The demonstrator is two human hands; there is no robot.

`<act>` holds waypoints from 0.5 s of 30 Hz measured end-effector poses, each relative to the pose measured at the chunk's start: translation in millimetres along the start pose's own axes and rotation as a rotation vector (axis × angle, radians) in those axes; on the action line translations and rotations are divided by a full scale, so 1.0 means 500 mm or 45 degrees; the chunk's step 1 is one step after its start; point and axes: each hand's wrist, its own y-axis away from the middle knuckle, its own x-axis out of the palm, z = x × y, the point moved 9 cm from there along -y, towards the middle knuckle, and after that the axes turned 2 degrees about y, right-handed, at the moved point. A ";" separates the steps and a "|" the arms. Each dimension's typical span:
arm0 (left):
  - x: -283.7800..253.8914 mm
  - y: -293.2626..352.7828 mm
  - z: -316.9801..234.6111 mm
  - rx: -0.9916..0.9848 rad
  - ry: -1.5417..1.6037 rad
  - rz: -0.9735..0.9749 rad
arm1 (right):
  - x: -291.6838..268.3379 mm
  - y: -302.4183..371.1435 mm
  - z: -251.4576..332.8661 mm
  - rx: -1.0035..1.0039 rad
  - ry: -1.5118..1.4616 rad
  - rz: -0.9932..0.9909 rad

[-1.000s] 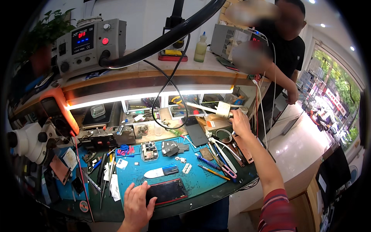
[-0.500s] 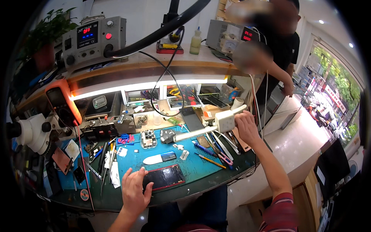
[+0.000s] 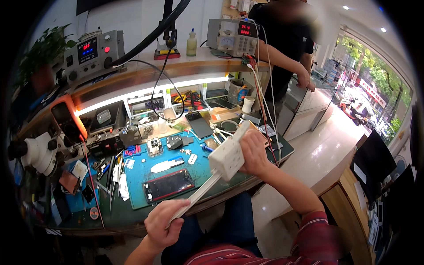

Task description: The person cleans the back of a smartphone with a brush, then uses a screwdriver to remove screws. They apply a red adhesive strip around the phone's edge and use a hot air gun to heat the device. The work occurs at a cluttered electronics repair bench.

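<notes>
My right hand (image 3: 255,152) grips a white power strip (image 3: 227,157) and holds it above the front right edge of the bench. A thick white cord (image 3: 198,194) runs down and left from the strip. My left hand (image 3: 161,225) is closed round the cord's lower end, in front of the bench edge. Just beyond that hand, a phone with a dark screen and red rim (image 3: 168,185) lies flat on the blue-green work mat (image 3: 201,170). Small parts and a pale blade-shaped piece (image 3: 165,164) lie on the mat behind the phone.
A white microscope (image 3: 37,152) and an orange meter (image 3: 66,119) stand at the left, with tweezers and hand tools (image 3: 110,172) beside the mat. Two bench power supplies (image 3: 92,51) (image 3: 232,35) sit on the upper shelf. Another person (image 3: 287,48) stands at the back right by a glass counter (image 3: 309,106).
My right hand has pulled the power strip from the back right of the bench toward me. My left hand has left the phone and taken hold of the cord.
</notes>
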 end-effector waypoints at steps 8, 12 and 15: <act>0.038 -0.038 -0.002 -0.301 0.325 -0.105 | 0.008 0.121 -0.041 1.550 -1.847 -0.322; 0.046 -0.037 0.070 -0.441 0.248 -0.112 | 0.006 0.130 0.048 1.710 -2.359 -0.172; 0.041 -0.131 0.021 -0.320 0.297 -0.151 | -0.031 0.165 0.099 1.559 -1.695 0.353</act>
